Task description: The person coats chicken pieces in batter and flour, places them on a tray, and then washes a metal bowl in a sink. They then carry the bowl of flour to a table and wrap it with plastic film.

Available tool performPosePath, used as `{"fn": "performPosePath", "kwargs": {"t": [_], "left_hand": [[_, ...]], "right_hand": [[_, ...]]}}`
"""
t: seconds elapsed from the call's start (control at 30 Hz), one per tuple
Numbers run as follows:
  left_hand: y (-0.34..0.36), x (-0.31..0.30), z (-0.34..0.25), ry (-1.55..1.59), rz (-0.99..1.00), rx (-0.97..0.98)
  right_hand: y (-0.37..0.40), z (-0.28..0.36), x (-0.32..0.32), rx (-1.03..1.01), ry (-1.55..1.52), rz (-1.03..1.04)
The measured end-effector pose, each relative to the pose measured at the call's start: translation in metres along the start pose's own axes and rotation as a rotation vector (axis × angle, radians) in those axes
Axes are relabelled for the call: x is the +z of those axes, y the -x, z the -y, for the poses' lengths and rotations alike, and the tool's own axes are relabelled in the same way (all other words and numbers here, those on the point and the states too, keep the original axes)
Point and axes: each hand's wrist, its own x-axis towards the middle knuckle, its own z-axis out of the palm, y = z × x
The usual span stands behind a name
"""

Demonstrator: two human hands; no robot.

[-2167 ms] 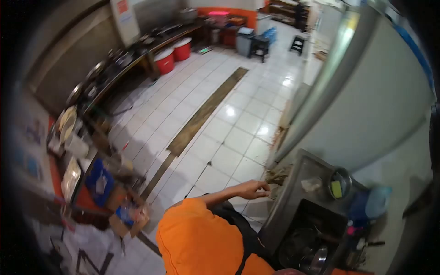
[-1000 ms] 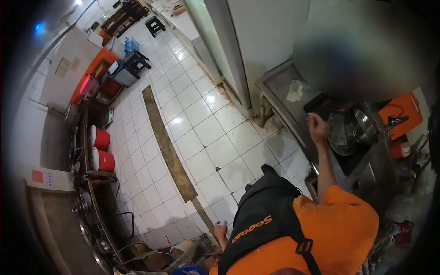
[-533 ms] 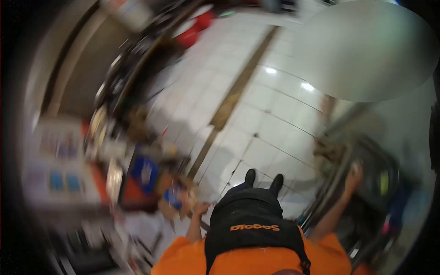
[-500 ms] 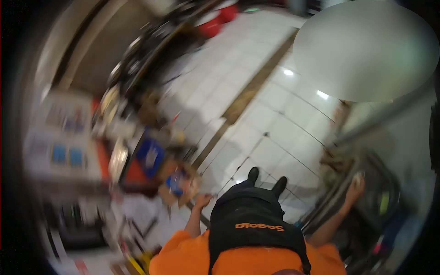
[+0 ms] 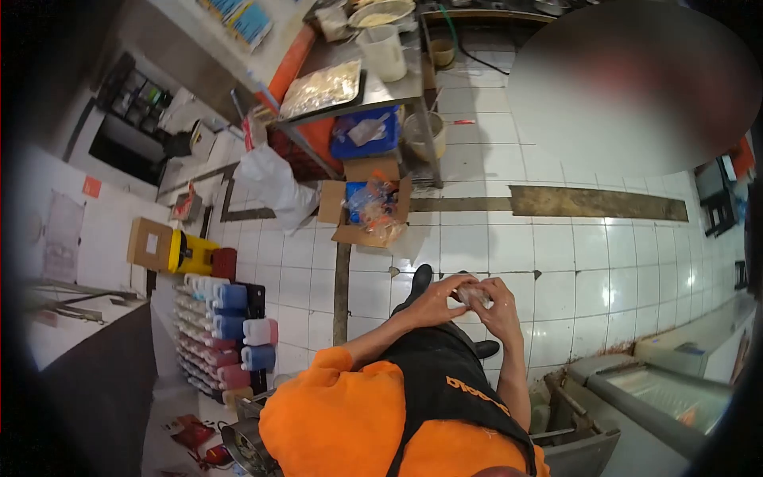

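A small whitish, shiny item (image 5: pixel 474 296), too small to name, is between my two hands in front of the black apron (image 5: pixel 433 358). My left hand (image 5: pixel 437 302) holds it from one side with bent fingers. From the other side, my right hand (image 5: pixel 499 308) has its fingers pressed around it. Both hands are close together above my dark boots (image 5: pixel 424 278).
An open cardboard box (image 5: pixel 332 203) with plastic bags stands on the tiled floor beside a white sack (image 5: pixel 274 187). Behind it is a metal table (image 5: pixel 389 91) with a tray (image 5: pixel 322 89) and a jug (image 5: pixel 383 53). Rows of jugs (image 5: pixel 230 326) stand left, a glass-topped freezer (image 5: pixel 668 397) right.
The view has turned toward the metal table and the box. My hands, wide apart before, have come together in front of the apron around the whitish item, which was at the right-side hand.
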Motion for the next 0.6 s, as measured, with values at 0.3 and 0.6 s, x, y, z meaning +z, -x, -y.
{"fn": "performPosePath", "kwargs": {"t": [0.3, 0.6], "left_hand": [[-0.012, -0.227, 0.175, -0.126, -0.64, -0.42], [-0.083, -0.371, 0.25, -0.435, -0.743, -0.657]], "right_hand": [[-0.087, -0.042, 0.098, 0.316, -0.165, 0.11], [0.051, -0.175, 0.084, 0.737, 0.379, -0.048]]}}
